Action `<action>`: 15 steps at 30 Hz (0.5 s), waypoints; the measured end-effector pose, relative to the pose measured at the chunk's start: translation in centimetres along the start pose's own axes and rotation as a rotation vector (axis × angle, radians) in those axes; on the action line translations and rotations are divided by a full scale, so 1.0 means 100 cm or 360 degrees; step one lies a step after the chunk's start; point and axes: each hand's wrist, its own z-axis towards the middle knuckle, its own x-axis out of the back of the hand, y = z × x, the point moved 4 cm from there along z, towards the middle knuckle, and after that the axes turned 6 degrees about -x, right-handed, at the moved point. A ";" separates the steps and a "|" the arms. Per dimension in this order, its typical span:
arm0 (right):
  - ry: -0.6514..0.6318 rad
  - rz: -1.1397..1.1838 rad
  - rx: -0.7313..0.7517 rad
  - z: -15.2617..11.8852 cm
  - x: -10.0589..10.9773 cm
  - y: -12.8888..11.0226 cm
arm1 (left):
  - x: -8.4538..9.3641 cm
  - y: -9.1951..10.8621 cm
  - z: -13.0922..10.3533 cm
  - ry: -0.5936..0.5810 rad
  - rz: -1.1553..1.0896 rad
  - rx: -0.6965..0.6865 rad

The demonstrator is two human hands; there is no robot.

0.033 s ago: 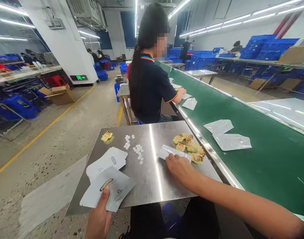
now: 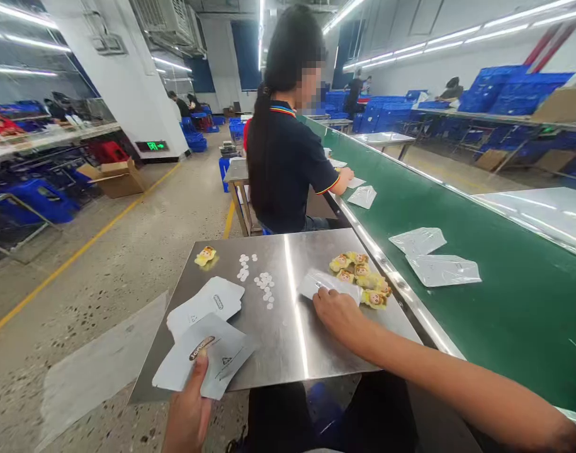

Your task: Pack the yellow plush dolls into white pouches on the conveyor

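Observation:
My left hand [image 2: 191, 399] pinches printed white pouches [image 2: 221, 362] over the near left part of the metal table [image 2: 264, 346]. Beneath and behind them lies a stack of similar pouches [image 2: 212, 301]. My right hand [image 2: 339, 314], fingers closed, is on a clear-and-white packet [image 2: 328, 284] lying on the table. Several yellow doll-faced items [image 2: 362, 270] lie just beyond that packet. A single yellow item [image 2: 205, 255] sits at the far left corner. Small white round pieces [image 2: 265, 283] are scattered mid-table.
A green conveyor belt [image 2: 519, 308] runs along the right, carrying flat packets [image 2: 443, 270]. A person [image 2: 288, 163] in a dark shirt sits ahead beside the belt, hands over it. A cardboard box [image 2: 115, 178] stands on the floor at left.
The view has shifted slightly, so the scene sits a little farther right. Both hands keep nearly the same places and holds.

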 end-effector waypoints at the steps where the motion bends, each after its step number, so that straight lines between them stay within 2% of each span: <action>1: 0.0063 0.0048 0.0042 0.007 0.002 -0.008 | 0.002 0.002 0.000 -0.0011 -0.0019 -0.0034; 4: 0.0255 0.0288 0.0281 0.013 -0.003 -0.032 | 0.008 0.001 0.002 -0.0100 -0.0074 -0.0127; 7: 0.0330 0.0564 0.0555 -0.005 -0.025 -0.051 | 0.014 -0.010 0.007 -0.0199 -0.0096 -0.0145; 11: 0.0253 0.0705 0.0676 -0.042 -0.056 -0.052 | 0.015 -0.026 0.010 -0.0275 -0.0054 -0.0078; 13: 0.0354 0.0732 0.0725 -0.058 -0.063 -0.048 | 0.010 -0.031 0.010 -0.0335 -0.0020 -0.0065; 15: 0.0556 0.0777 0.0825 -0.070 -0.066 -0.046 | 0.001 -0.033 0.009 -0.0398 0.0016 -0.0103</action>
